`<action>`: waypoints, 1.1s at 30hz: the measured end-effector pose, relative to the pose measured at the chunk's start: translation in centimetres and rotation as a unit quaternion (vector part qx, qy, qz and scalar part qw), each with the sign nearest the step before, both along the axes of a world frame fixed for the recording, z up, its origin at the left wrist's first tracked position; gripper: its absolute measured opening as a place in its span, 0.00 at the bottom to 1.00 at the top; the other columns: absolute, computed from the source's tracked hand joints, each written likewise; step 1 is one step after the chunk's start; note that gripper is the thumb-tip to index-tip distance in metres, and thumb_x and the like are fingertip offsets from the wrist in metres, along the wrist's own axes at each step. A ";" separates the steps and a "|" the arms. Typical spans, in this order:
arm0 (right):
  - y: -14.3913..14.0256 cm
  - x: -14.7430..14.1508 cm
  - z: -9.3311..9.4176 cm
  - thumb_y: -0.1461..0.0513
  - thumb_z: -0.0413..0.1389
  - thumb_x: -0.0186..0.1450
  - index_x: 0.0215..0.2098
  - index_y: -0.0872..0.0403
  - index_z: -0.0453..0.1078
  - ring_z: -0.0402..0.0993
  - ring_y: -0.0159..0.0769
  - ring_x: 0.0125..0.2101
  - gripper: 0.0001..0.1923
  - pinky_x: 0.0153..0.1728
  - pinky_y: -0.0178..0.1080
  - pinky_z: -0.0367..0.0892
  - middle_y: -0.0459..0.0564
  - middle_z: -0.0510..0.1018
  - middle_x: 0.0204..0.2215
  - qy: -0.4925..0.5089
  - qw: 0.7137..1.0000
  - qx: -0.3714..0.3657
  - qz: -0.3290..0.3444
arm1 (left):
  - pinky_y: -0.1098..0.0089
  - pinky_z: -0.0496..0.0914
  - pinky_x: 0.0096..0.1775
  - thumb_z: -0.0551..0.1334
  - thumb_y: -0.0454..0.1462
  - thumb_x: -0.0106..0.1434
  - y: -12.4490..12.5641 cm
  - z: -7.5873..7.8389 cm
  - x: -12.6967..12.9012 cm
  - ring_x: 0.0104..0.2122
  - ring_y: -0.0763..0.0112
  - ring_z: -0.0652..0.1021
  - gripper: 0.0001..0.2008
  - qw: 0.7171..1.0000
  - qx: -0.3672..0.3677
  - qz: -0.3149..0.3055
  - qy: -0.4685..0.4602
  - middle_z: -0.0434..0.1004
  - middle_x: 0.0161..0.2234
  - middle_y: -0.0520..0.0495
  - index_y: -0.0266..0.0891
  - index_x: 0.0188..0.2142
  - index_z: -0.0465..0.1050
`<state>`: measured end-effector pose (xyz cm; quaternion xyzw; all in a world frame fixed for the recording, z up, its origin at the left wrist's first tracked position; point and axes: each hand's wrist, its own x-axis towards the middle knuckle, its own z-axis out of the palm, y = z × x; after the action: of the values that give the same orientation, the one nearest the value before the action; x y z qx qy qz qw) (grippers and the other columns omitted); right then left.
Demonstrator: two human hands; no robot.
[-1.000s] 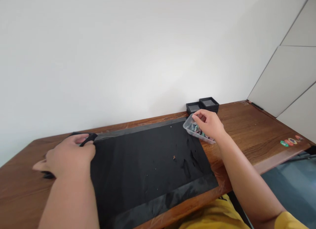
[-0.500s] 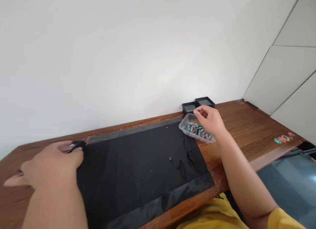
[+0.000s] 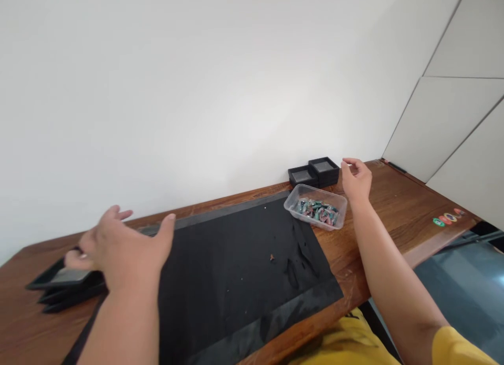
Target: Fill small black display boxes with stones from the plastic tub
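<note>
My left hand [image 3: 122, 249] is over a stack of shallow black trays [image 3: 66, 283] at the table's left end. Its thumb stands wide of the fingers and nothing shows in its grasp. Part of the stack is hidden behind this hand. My right hand [image 3: 357, 181] hovers just right of two short stacks of black square trays [image 3: 323, 173] by the wall. Its fingers are loosely bent, with a gap to the thumb, and I see nothing held. A clear plastic tub [image 3: 340, 207] in front of those stacks contains many small teal and pink pieces [image 3: 317, 210].
A black mat [image 3: 220, 260] covers the middle of the wooden table [image 3: 397, 207]. On it lie a small brown piece [image 3: 271, 258] and thin dark strips [image 3: 291, 273]. Several round stickers [image 3: 449, 218] mark the right edge. A white wall [image 3: 236, 92] rises behind.
My left hand has let go of a black tray at the left stack, spread its fingers and shifted right. My right hand has moved from above the tub to beside the trays at the back.
</note>
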<state>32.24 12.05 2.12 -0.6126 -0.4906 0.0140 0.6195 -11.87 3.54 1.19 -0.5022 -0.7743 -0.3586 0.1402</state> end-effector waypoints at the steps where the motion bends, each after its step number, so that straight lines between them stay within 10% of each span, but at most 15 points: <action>1: 0.3 0.5 -0.2 0.50 0.56 0.64 0.43 0.55 0.78 0.76 0.48 0.46 0.20 0.52 0.51 0.69 0.57 0.83 0.41 -0.003 1.000 -0.011 -0.005 | 0.27 0.51 0.59 0.59 0.54 0.65 -0.1 0.5 1.1 0.64 0.26 0.64 0.40 1.000 -0.004 -0.001 -0.023 0.72 0.59 0.24 0.30 0.67 0.56; 7: 2.9 2.1 -0.1 0.40 0.64 0.56 0.67 0.58 0.61 0.63 0.56 0.66 0.50 0.65 0.54 0.59 0.66 0.68 0.66 -0.077 0.977 -0.190 0.051 | 0.32 0.51 0.63 0.59 0.52 0.65 -0.2 1.4 3.6 0.64 0.36 0.66 0.38 0.996 -0.036 -0.058 -0.052 0.75 0.59 0.32 0.36 0.68 0.56; 14: 6.4 -1.2 1.5 0.45 0.70 0.50 0.70 0.63 0.53 0.61 0.67 0.66 0.60 0.64 0.62 0.59 0.75 0.65 0.66 -0.209 0.900 -0.380 0.048 | 0.40 0.56 0.65 0.57 0.52 0.65 0.1 1.1 3.2 0.61 0.43 0.72 0.33 0.992 -0.078 -0.066 -0.067 0.79 0.56 0.37 0.39 0.65 0.61; 22: 5.5 -1.4 4.2 0.52 0.66 0.56 0.69 0.62 0.54 0.59 0.64 0.67 0.49 0.64 0.59 0.61 0.73 0.63 0.67 -0.169 0.920 -0.352 0.022 | 0.39 0.57 0.64 0.57 0.50 0.64 0.3 1.0 3.7 0.60 0.41 0.73 0.33 0.990 -0.067 -0.102 -0.065 0.80 0.56 0.37 0.39 0.65 0.62; 26: 1.9 -3.5 6.3 0.52 0.67 0.53 0.68 0.52 0.57 0.64 0.58 0.65 0.47 0.64 0.58 0.61 0.63 0.65 0.67 -0.021 0.957 -0.224 0.183 | 0.40 0.62 0.63 0.59 0.51 0.62 0.4 0.6 4.0 0.57 0.43 0.76 0.34 0.983 -0.035 -0.158 -0.082 0.80 0.55 0.37 0.39 0.64 0.63; 29: -3.2 -7.4 7.3 0.56 0.67 0.50 0.66 0.48 0.60 0.70 0.53 0.59 0.46 0.59 0.56 0.70 0.58 0.68 0.64 0.089 0.885 -0.188 0.417 | 0.47 0.69 0.59 0.61 0.54 0.62 0.3 -0.1 4.3 0.59 0.48 0.75 0.36 0.946 -0.040 -0.284 -0.152 0.77 0.58 0.39 0.45 0.66 0.60; 33: -8.8 -13.4 7.0 0.57 0.62 0.55 0.52 0.48 0.69 0.73 0.49 0.57 0.26 0.56 0.55 0.74 0.51 0.76 0.54 0.326 0.693 -0.227 0.601 | 0.40 0.58 0.66 0.66 0.59 0.59 -0.1 -1.3 5.5 0.71 0.41 0.59 0.49 0.916 -0.026 -0.378 -0.130 0.57 0.71 0.35 0.48 0.72 0.49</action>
<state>18.89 3.28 9.08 -0.2656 -0.5031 0.6933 0.4423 -6.41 3.43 -0.11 -0.7099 -0.5474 -0.4265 -0.1207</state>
